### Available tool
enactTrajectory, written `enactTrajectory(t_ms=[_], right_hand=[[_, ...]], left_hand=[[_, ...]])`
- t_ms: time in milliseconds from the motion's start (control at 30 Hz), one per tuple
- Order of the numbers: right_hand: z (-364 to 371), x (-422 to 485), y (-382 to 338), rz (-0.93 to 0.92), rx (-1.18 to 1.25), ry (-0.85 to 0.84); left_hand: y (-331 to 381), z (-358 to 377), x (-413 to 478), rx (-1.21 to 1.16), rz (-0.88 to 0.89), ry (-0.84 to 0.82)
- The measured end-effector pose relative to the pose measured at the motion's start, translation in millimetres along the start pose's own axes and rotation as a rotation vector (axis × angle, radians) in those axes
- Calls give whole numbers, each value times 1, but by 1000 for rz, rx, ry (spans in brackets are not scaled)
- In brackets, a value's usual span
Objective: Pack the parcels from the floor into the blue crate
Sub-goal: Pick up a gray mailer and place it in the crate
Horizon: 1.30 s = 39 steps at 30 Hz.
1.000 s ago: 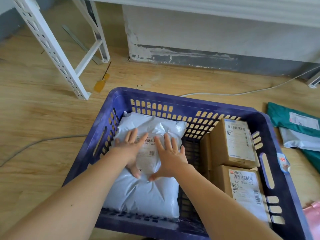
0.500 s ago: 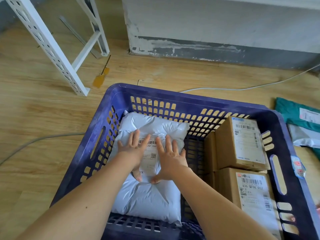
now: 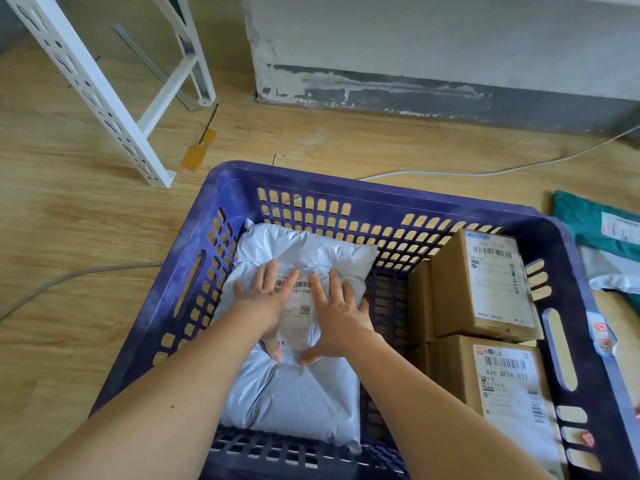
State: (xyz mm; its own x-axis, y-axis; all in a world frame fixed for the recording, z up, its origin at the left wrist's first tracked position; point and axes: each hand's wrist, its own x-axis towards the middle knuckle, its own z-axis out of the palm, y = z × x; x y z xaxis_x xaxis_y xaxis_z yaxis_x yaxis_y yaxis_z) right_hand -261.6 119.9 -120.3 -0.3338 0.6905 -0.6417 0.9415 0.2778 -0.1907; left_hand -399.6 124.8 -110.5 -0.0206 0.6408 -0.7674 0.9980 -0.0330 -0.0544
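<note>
Wood floor (image 3: pixel 86 237) bears blue crate (image 3: pixel 346 188); white parcel (image 3: pixel 294 400) lies lengthwise near-to-far.

Wood-look floor (image 3: pixel 69 341) here, with my blue crate (image 3: pixel 346 183) sitting flat on it right in front of me and a white metal rack (image 3: pixel 104 98) standing at the far left. A white cable (image 3: pixel 485 173) runs behind the crate and a grey cable (image 3: pixel 69 277) trails off left (some small yellow-ended thing (image 3: pixel 197 154) lies by the rack foot, can't tell what). Just right of the crate, a teal mailer bag (image 3: pixel 581 220) and a pale grey mailer (image 3: pixel 609 268) overlap on the boards.
</note>
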Motion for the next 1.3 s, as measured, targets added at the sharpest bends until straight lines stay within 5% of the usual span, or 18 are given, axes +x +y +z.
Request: enactTrajectory(t_ms=[333,667,1300], right_hand=[[-13,-17,2,-27,55,60],[-66,-106,20,-77,186,466],[-121,-303,102,179,184,823]], left_hand=[[2,-3,-18,-21,1,52],[3,-41,-76,-168,157,351],[145,-121,-231,-169,510,753]])
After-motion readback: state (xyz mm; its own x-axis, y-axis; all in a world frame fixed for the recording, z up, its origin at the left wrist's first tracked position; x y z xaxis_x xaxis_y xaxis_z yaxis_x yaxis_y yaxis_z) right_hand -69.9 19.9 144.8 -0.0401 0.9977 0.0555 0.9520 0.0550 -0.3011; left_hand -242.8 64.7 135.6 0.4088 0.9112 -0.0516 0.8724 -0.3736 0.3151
